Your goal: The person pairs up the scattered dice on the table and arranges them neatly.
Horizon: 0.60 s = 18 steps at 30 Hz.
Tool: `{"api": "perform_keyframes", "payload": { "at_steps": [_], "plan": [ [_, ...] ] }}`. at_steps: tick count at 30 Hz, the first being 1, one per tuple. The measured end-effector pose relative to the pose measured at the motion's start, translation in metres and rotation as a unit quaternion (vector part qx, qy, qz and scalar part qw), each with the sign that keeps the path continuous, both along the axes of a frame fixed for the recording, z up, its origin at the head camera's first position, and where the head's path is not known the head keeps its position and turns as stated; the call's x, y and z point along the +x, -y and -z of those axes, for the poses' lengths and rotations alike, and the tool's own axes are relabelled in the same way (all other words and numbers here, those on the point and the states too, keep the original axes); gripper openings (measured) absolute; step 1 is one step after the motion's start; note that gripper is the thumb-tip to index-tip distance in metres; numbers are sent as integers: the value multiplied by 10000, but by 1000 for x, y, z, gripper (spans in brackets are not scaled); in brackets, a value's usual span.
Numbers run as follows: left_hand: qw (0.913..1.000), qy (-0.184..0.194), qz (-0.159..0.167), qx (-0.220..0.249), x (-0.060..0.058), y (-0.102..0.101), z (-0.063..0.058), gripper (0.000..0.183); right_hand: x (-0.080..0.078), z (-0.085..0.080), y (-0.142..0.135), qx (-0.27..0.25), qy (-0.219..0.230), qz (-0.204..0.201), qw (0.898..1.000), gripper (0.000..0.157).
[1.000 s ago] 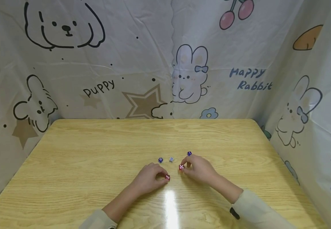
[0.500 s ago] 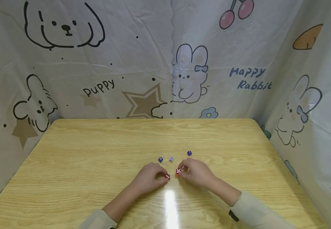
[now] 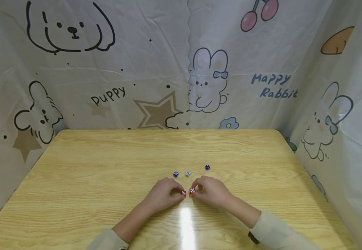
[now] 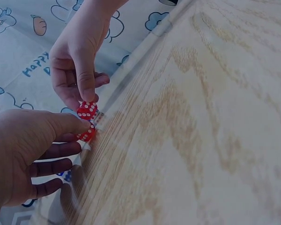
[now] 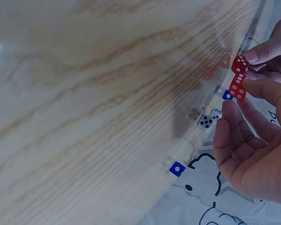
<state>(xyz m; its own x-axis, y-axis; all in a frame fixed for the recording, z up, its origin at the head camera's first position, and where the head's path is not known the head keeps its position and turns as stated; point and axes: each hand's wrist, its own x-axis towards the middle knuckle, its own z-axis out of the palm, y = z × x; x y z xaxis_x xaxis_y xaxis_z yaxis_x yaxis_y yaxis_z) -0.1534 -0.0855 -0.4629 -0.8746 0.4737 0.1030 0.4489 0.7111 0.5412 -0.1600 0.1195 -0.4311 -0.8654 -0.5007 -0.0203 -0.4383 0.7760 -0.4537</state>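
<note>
Near the middle of the table, my left hand point(image 3: 161, 195) pinches a red die point(image 3: 183, 193) between thumb and fingertips. Facing it, my right hand point(image 3: 213, 191) pinches another red die point(image 3: 192, 190). Only a narrow gap separates the two red dice in the head view; in the left wrist view, the left hand's die point(image 4: 86, 133) and the right hand's die point(image 4: 87, 110) overlap. Just beyond the hands lie a blue die point(image 3: 176, 174), a white die point(image 3: 188, 173) and a second blue die point(image 3: 207, 167). White faces point(image 5: 205, 123) show beside my right fingers; whether one die or two, I cannot tell.
The wooden table point(image 3: 106, 156) carries a bright light reflection at its near middle. A patterned curtain point(image 3: 156, 62) with cartoon animals hangs behind the table and along both sides.
My right hand has moved left and toward me with its red die, bringing it close to the left one. The left hand stays in place. The right-hand blue die is now fully visible.
</note>
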Motion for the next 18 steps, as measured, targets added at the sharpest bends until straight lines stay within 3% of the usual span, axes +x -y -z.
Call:
{"api": "perform_keyframes", "payload": {
  "at_steps": [18],
  "plan": [
    [10000, -67, 15, 52, 1, -1, 0, 15, 2, 2, 6, -58, 65, -100, 9999, 13]
  ]
}}
